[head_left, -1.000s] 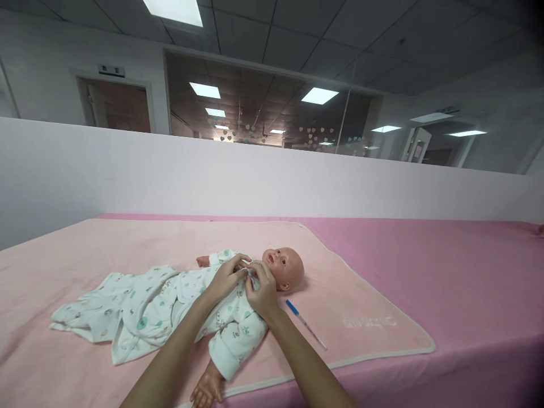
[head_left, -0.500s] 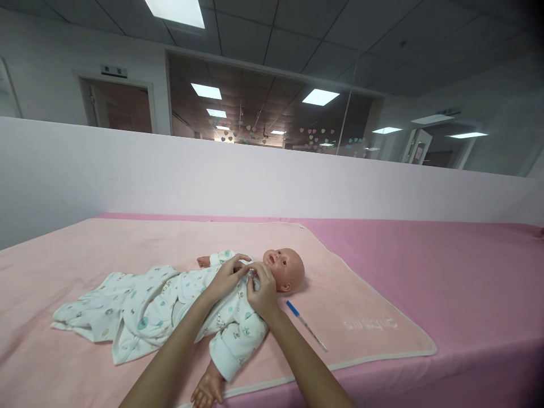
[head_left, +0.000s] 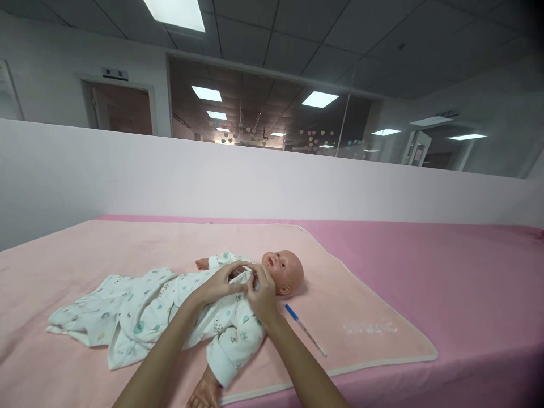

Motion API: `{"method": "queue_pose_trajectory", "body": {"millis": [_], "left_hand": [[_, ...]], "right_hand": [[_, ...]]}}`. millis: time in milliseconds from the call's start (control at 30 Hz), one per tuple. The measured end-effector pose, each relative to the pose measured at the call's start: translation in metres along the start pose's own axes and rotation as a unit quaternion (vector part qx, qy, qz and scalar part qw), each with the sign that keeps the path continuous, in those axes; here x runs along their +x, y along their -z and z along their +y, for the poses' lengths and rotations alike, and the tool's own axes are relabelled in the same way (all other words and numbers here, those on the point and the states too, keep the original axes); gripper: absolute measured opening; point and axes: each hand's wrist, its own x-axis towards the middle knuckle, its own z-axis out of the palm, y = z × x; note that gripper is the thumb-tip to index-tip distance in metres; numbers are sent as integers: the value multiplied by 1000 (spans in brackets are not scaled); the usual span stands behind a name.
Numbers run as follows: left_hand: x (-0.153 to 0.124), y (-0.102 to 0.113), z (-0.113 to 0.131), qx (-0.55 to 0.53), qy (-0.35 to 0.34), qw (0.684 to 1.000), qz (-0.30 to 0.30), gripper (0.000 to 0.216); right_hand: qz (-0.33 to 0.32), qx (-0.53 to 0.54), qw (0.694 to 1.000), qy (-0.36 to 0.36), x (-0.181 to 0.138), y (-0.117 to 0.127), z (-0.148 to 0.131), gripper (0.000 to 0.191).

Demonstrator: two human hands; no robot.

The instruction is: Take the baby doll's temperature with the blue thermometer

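Note:
A baby doll [head_left: 289, 271] lies on its back, its head to the right. It wears a white gown [head_left: 144, 309] with small green and brown prints. At the doll's upper chest, my left hand [head_left: 223, 283] pinches the gown's front edge, thumb and fingers curved round a fold. Close beside it, just below the doll's chin, my right hand [head_left: 262, 292] has its fingers bent and pinching the gown near the collar. The fingertips of both hands nearly meet, and the exact grip between them is partly hidden.
A thermometer with a blue cap [head_left: 306, 330] lies right of my right forearm. Under the doll is a peach blanket [head_left: 361, 306] with a pale border, spread over a pink sheet [head_left: 467, 283]. A low white wall [head_left: 255, 181] stands behind the bed.
My left hand has opened its curve wider, its thumb shifting down along the gown's front. My right hand stays almost in place at the collar. The view has tilted slightly.

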Motion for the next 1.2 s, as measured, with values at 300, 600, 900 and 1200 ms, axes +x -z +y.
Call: {"method": "queue_pose_trajectory", "body": {"millis": [300, 600, 900, 1200], "left_hand": [[-21, 13, -7, -15, 16, 999, 24, 38], [-23, -5, -5, 207, -33, 969, 132, 25], [-26, -2, -4, 285, -44, 945, 156, 16], [-26, -1, -3, 328, -42, 931, 155, 7]], "right_hand": [[-98, -37, 993, 49, 4, 2, -12, 15], [-69, -36, 996, 33, 3, -1, -9, 9], [-60, -36, 997, 31, 1, 0, -8, 10], [-64, -40, 996, 36, 2, 0, -9, 10]]}}
